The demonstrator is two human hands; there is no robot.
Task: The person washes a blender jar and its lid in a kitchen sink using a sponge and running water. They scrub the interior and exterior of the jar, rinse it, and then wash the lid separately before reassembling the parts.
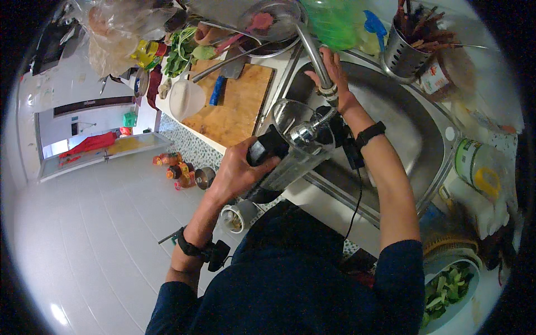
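My left hand (243, 167) is closed around the black handle (267, 147) of a clear blender jug (289, 163), which is tilted near the front rim of the steel sink (393, 113). Over the jug's mouth hangs the chrome spray head (302, 133) of a faucet, on a flexible metal hose. Beside the faucet's metal spout (312, 50) is my right hand (335, 79), its fingers spread behind the pipe; whether it touches the pipe cannot be told. Both wrists wear black straps with small devices, and a black cable hangs from the right one.
Left of the sink, a cleaver with a blue handle (216, 90) lies on a wooden cutting board (247, 100) beside a white plastic container (187, 99). A steel utensil holder (404, 54) stands behind the sink. Cut greens fill a bowl (450, 289) at the lower right.
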